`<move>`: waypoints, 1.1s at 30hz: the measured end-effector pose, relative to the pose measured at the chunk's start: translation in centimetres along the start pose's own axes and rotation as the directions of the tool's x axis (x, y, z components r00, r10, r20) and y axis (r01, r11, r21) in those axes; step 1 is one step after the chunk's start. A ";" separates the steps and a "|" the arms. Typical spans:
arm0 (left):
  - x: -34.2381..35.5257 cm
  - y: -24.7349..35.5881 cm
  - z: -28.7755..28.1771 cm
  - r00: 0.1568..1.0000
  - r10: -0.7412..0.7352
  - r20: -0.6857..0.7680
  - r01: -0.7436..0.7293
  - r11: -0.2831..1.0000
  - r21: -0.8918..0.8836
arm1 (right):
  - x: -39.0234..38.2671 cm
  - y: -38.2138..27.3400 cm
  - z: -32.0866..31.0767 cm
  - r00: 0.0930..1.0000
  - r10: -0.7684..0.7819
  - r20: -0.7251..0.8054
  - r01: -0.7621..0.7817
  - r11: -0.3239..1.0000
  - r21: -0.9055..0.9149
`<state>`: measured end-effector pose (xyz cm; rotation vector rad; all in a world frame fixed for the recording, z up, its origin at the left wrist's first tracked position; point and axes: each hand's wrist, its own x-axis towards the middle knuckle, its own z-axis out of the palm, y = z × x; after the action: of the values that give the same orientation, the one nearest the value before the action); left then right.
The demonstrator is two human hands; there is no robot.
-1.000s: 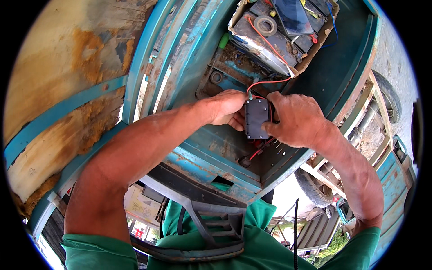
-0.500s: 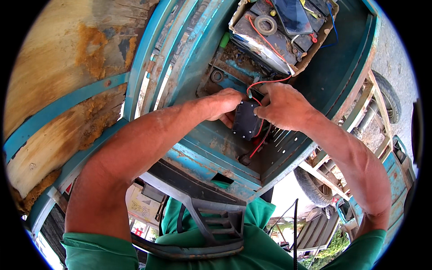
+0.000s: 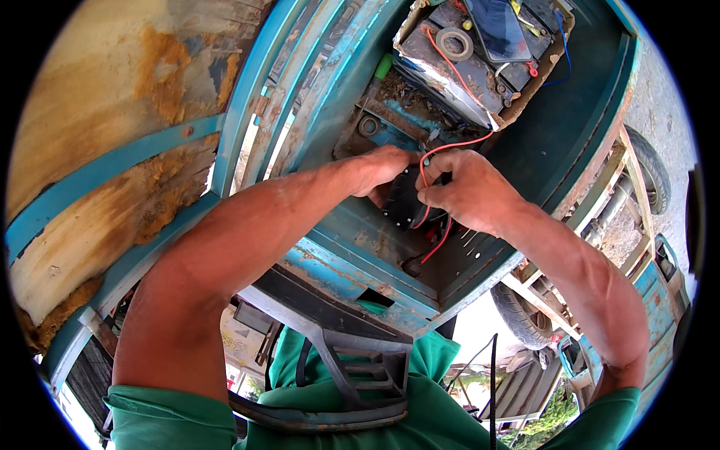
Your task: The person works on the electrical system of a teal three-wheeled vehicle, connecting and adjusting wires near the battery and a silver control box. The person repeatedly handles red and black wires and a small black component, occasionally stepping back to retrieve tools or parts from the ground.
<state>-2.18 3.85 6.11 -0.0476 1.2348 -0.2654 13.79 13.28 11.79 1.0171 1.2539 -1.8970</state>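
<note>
Inside a teal metal compartment, my left hand point(image 3: 381, 171) grips a black box point(image 3: 403, 201) with small screws along its face, holding it by its upper left side. My left fingertips are partly hidden behind it. My right hand point(image 3: 472, 189) is beside the box's upper right, thumb and forefinger curled around a red wire point(image 3: 459, 143). The wire comes from the battery area, loops past these fingertips and runs down beside the box. Exactly how the fingertips meet it is hard to make out. Another red wire end point(image 3: 436, 250) hangs below the box.
Beyond my hands stands a worn carton point(image 3: 537, 100) with batteries, a tape roll point(image 3: 454, 44) and a dark phone point(image 3: 498, 30) on top. A metal ring point(image 3: 368, 126) lies on the dirty compartment floor. The teal compartment wall point(image 3: 600, 112) rises at the right; a stained wooden panel point(image 3: 112, 150) is left.
The black box has tilted, its face turning partly away. My right thumb has come off its edge, and the red wire's loop has shifted down along my right fingertips. The view has shifted slightly.
</note>
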 end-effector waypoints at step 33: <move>0.5 -0.2 0.9 0.896 0.250 0.368 -0.274 0.962 0.014 | -2.9 1.3 -3.7 0.941 -0.292 -0.173 -0.006 0.495 -0.869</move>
<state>-1.18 3.44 5.97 0.1233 0.8489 -0.0553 17.22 16.60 12.79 0.6262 2.2067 -0.9058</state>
